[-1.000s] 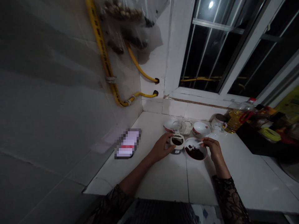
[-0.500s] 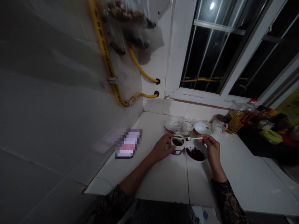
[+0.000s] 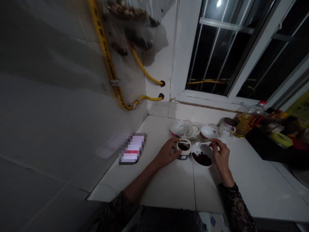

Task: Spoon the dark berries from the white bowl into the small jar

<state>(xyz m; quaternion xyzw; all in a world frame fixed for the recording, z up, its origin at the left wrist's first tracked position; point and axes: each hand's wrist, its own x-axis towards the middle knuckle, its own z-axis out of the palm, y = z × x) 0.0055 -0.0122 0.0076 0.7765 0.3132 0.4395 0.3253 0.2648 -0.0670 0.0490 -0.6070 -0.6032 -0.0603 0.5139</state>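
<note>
My left hand [image 3: 167, 152] is wrapped round a small white jar [image 3: 183, 149] with dark contents, standing on the white counter [image 3: 169, 183]. Right of the jar sits a white bowl [image 3: 202, 156] holding a dark red-brown mass. My right hand [image 3: 220, 153] pinches the handle of a small white spoon [image 3: 201, 143], whose bowl end hovers over the gap between the jar and the bowl. Whether the spoon carries anything is too dim to tell.
Behind the jar stand a glass cup [image 3: 184, 130], two white bowls [image 3: 208, 132] and a lidded glass jar [image 3: 226, 128]. An oil bottle [image 3: 248, 120] and dark clutter fill the right. A blurred flat packet [image 3: 132, 149] lies at left. Yellow pipes [image 3: 108, 61] run down the wall by the window [image 3: 236, 48].
The spoon rose out of the bowl toward the jar, then drew back a little to the right. My left hand stayed on the jar.
</note>
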